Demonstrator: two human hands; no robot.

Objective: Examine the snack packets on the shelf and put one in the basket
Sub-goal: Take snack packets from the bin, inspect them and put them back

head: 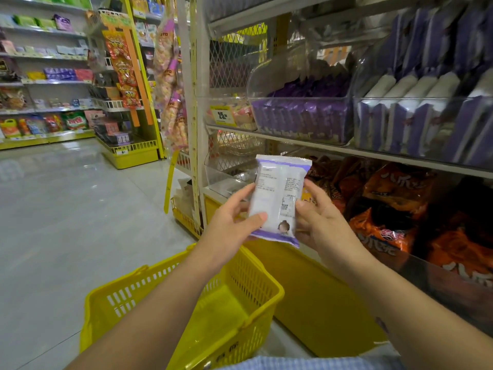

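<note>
shop aisle (66, 209), left hand (232, 222), right hand (321, 222), each grip pinching snack packet (277, 198), print unreadable

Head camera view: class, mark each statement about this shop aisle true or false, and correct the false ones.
1. Both the left hand and the right hand hold the snack packet. True.
2. The snack packet lies in the yellow basket. False: it is held above the basket.
3. The orange bags sit on the shelf below the purple packets. True.
4. The right hand grips an orange bag. False: it grips the snack packet.
</note>
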